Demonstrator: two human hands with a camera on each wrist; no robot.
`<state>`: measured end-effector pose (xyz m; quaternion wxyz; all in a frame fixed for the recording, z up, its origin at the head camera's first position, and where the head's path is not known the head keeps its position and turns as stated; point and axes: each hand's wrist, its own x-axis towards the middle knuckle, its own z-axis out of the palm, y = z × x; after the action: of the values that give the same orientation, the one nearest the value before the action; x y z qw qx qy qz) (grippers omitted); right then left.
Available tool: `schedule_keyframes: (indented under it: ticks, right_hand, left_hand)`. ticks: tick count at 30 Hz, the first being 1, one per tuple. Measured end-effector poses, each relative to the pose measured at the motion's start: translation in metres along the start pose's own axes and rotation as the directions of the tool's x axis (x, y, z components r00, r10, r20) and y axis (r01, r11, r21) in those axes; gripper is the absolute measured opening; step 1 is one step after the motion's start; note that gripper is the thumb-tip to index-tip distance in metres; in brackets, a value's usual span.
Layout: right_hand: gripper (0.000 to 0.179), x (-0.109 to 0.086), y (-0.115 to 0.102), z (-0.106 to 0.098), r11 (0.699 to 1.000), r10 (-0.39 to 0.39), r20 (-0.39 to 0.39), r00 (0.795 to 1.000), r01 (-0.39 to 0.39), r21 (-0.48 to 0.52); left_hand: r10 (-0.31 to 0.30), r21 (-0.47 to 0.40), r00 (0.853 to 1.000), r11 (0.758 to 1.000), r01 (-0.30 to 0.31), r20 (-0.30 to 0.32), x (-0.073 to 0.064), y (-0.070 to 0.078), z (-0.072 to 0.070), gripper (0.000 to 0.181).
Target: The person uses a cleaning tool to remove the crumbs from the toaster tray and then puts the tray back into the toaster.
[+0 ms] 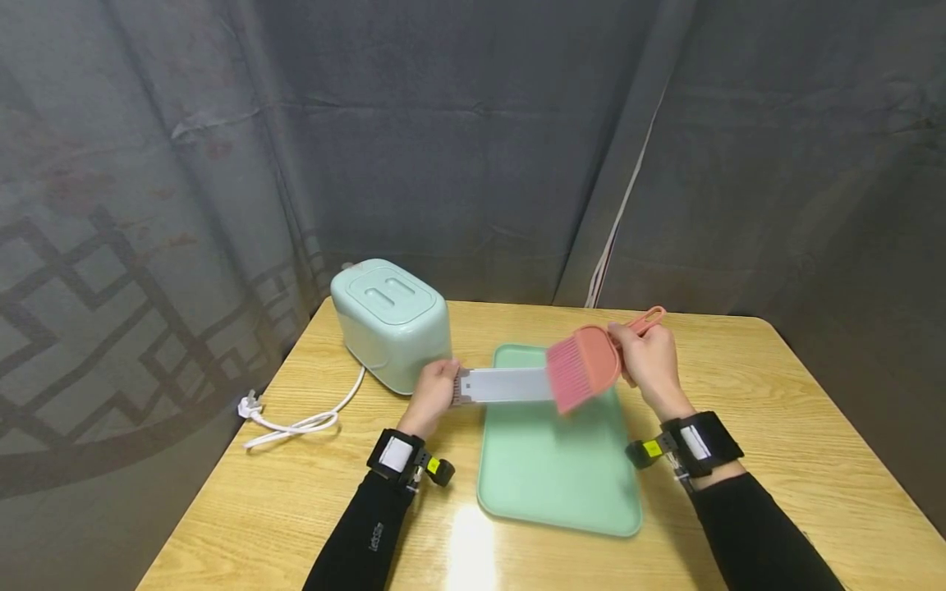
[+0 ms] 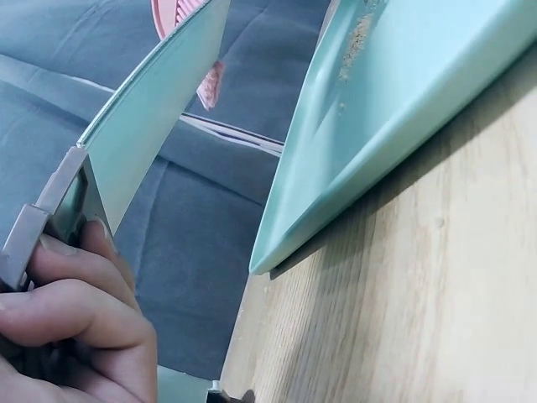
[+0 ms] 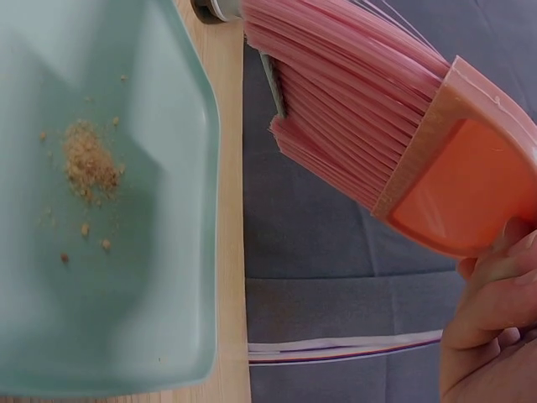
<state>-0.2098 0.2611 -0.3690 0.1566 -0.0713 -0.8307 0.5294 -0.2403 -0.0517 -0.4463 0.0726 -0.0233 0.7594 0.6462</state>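
Observation:
My left hand (image 1: 434, 396) grips the grey end of a flat, thin crumb tray (image 1: 510, 384), held up over the far part of a mint-green tray (image 1: 557, 480). The left wrist view shows my fingers (image 2: 88, 311) curled round that grey end. A pink brush (image 1: 584, 367) is in my right hand (image 1: 652, 365), held by its handle. Its bristles (image 3: 352, 92) overlap the crumb tray's right end in the head view. On the mint-green tray lies a small heap of brown crumbs (image 3: 88, 161), with loose bits scattered round it.
A pale green toaster (image 1: 392, 328) with a closed lid stands at the back left, close to my left hand. Its white cord and plug (image 1: 296, 427) lie on the wooden table (image 1: 746, 410). A grey curtain (image 1: 458, 148) hangs behind the table.

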Motion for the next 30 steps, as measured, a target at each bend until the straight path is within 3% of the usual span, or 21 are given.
schedule_keyframes:
  ticks: [15,25,30]
  right_hand:
    - [0.036,0.006,-0.006,-0.001,0.990,0.001,-0.023,1.000,0.002,0.142]
    - [0.035,-0.004,-0.035,0.045,0.986,-0.102,0.077,0.992,0.091,0.137]
    - [0.036,-0.008,-0.046,0.069,0.992,-0.092,0.090,0.992,0.082,0.101]
  left_hand:
    - [0.033,0.028,0.999,0.999,-0.032,-0.023,0.001,0.002,0.000,0.042]
    - [0.030,0.024,1.000,0.999,-0.030,0.000,0.001,0.005,0.010,0.038]
    - [0.036,0.019,0.999,0.999,-0.036,0.001,0.001,0.006,0.011,0.038]
